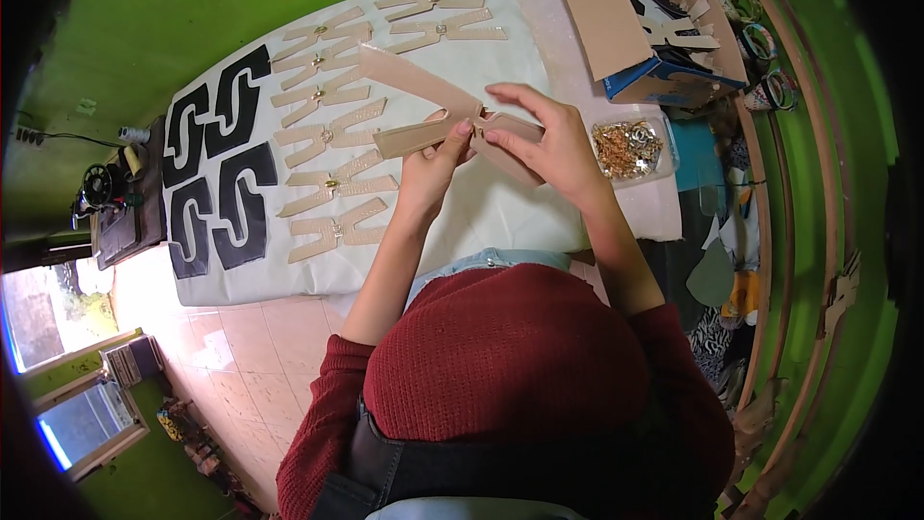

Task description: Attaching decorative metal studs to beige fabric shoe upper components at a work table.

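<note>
Over the white-covered table (481, 202), both hands hold up a beige X-shaped strap piece (414, 77), like a sandal upper. My left hand (435, 169) pinches it near the crossing, its thumb on top. My right hand (558, 140) grips the other side of the crossing with thumb and bent forefinger. Whatever lies between the fingertips at the middle is too small to make out. Left of my hands, several similar beige strap pieces (332, 183) lie in a column, with metal ornaments at their centres. Two more beige strap pieces (438, 31) lie farther back.
Black curved cut-outs (245, 202) lie at the table's left end. On the right are a clear tub of gold and silver metal fittings (628, 151) and an open cardboard box (664, 84) of cut pieces. A sewing machine (98, 185) stands beyond the left end.
</note>
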Demonstrator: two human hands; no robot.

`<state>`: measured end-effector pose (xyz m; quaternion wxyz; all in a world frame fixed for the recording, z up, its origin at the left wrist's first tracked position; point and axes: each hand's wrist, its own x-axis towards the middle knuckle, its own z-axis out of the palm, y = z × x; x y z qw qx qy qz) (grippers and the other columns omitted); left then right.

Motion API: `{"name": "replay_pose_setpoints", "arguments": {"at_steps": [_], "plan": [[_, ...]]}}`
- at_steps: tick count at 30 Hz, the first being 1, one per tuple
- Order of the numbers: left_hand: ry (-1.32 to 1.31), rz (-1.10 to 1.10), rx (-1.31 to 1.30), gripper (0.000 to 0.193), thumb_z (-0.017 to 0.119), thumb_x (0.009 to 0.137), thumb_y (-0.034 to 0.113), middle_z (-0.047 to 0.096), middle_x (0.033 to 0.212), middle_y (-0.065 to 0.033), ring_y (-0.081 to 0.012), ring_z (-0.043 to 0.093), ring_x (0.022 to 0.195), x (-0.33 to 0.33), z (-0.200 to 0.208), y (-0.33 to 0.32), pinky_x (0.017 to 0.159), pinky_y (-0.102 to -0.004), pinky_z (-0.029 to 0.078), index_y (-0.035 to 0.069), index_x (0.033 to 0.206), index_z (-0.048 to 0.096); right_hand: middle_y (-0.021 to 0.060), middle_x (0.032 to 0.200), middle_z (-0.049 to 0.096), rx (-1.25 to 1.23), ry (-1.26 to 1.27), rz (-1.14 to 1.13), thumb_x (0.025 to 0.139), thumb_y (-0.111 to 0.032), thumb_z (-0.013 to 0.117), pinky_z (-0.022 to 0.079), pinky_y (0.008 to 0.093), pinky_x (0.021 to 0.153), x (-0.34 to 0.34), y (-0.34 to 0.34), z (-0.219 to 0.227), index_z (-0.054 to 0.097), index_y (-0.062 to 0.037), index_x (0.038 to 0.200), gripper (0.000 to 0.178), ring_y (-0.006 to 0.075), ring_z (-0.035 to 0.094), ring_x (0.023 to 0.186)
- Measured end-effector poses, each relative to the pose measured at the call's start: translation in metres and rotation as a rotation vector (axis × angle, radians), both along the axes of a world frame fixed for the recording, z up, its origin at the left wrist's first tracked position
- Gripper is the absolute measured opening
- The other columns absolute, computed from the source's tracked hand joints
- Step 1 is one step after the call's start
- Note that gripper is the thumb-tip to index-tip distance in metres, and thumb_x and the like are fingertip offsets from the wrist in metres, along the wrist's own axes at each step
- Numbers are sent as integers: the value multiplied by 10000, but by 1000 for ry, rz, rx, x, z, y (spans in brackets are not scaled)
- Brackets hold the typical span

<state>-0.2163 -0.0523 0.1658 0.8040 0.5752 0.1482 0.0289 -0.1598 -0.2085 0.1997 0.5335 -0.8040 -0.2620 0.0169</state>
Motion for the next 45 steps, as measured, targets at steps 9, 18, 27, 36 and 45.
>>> {"name": "replay_pose_setpoints", "arguments": {"at_steps": [9, 18, 27, 36, 45], "plan": [[-54, 52, 43, 265, 621, 905, 182, 625, 939, -61, -125, 585, 841, -11, 20, -6, 771, -257, 508, -32, 1059, 594, 128, 887, 702, 97, 131, -4, 770, -172, 730, 525, 268, 699, -13, 6, 7, 685, -9, 980, 270, 148, 677, 763], [-95, 160, 306, 220, 633, 900, 206, 626, 767, -4, -62, 524, 702, -22, 30, -13, 606, -210, 404, -5, 962, 647, 85, 798, 692, 154, 54, -101, 764, -118, 721, 516, 245, 661, -26, 14, 11, 671, 6, 946, 226, 92, 642, 726], [-147, 43, 384, 181, 631, 895, 149, 647, 788, -32, -82, 565, 720, -24, 36, -6, 624, -223, 440, -19, 959, 654, 63, 862, 679, 295, 472, 91, 799, -125, 705, 503, 243, 726, -9, 0, 9, 655, 20, 966, 226, 95, 626, 799], [-135, 90, 188, 206, 655, 878, 124, 651, 831, -24, -73, 560, 732, -24, 35, -9, 623, -203, 434, -48, 992, 646, 67, 871, 677, 219, 389, 142, 767, -151, 740, 501, 244, 736, -14, -4, 27, 658, 31, 990, 299, 87, 612, 812], [-121, 120, 322, 214, 663, 875, 142, 652, 850, -36, -86, 568, 753, -29, 41, -14, 661, -218, 451, -44, 982, 650, 71, 878, 679, 186, 302, 54, 714, -112, 731, 495, 251, 758, -18, 0, 19, 655, 44, 968, 308, 83, 604, 820]]}}
